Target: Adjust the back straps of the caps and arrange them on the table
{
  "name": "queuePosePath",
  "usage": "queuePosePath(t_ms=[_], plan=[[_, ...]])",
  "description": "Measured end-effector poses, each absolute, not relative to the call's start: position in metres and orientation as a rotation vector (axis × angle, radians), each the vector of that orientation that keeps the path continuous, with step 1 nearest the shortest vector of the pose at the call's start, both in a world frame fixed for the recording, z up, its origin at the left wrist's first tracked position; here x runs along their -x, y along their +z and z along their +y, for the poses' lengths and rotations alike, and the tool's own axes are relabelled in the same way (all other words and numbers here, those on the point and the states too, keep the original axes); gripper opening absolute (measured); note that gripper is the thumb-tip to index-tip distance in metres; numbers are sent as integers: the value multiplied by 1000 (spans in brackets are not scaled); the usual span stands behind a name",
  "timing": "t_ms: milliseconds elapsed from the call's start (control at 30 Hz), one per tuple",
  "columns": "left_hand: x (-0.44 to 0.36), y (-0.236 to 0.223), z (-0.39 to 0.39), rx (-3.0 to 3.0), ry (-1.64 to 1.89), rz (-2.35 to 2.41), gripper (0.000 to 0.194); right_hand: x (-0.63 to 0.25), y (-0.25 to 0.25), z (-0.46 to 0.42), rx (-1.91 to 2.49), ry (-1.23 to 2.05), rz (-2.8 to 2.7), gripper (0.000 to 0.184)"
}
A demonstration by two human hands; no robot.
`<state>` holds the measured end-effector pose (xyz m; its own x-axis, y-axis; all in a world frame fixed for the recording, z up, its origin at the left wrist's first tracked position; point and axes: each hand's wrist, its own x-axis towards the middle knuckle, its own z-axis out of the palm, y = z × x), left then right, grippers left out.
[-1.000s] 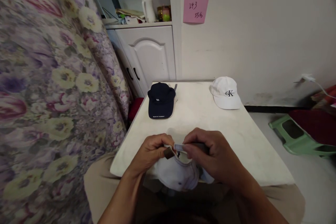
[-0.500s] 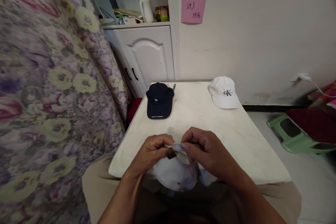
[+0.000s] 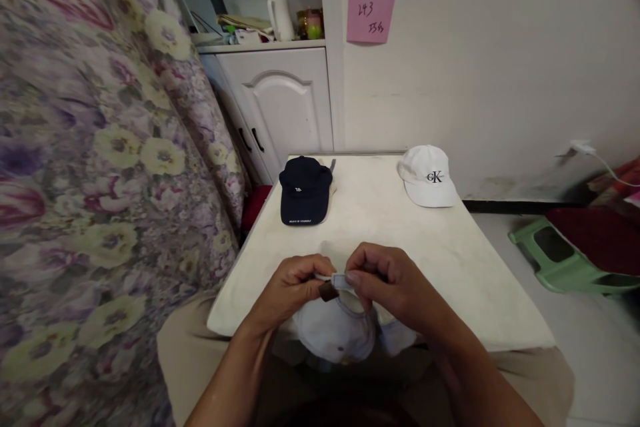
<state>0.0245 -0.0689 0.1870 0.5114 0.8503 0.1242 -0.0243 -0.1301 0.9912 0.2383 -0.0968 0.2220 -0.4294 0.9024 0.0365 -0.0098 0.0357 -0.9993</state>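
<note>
A pale blue-grey baseball cap [image 3: 334, 332] hangs at the near edge of the table, its back opening facing up. My left hand [image 3: 295, 287] pinches the cap's strap beside a brownish metal buckle [image 3: 329, 291]. On the other side, my right hand [image 3: 387, 283] is closed on the light strap end [image 3: 341, 281] between thumb and forefinger. The curled fingers hide part of the strap. Farther off on the table sit a navy cap [image 3: 305, 190] at the left and a white cap [image 3: 427, 175] with black letters at the right.
The cream-covered table [image 3: 370, 213] stands against a wall with a pink paper note [image 3: 372, 9]. A floral curtain [image 3: 115, 147] hangs close on the left. Behind is a white cabinet [image 3: 285, 100] with a white jug [image 3: 281, 15]. A green stool [image 3: 570, 253] stands at the right.
Both hands stay on the strap in nearly the same place. The buckle and strap have shifted very slightly to the right, and the view has moved a little.
</note>
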Motion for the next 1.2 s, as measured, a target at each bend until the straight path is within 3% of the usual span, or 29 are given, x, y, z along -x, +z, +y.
queuePosePath(t_ms=[700, 1200], plan=[[-30, 192, -70, -1562, 820, 853, 20, -246, 222, -91, 991, 1500, -1597, 10], [-35, 194, -71, -1597, 809, 839, 25, -254, 219, -82, 935, 1510, -1750, 11]])
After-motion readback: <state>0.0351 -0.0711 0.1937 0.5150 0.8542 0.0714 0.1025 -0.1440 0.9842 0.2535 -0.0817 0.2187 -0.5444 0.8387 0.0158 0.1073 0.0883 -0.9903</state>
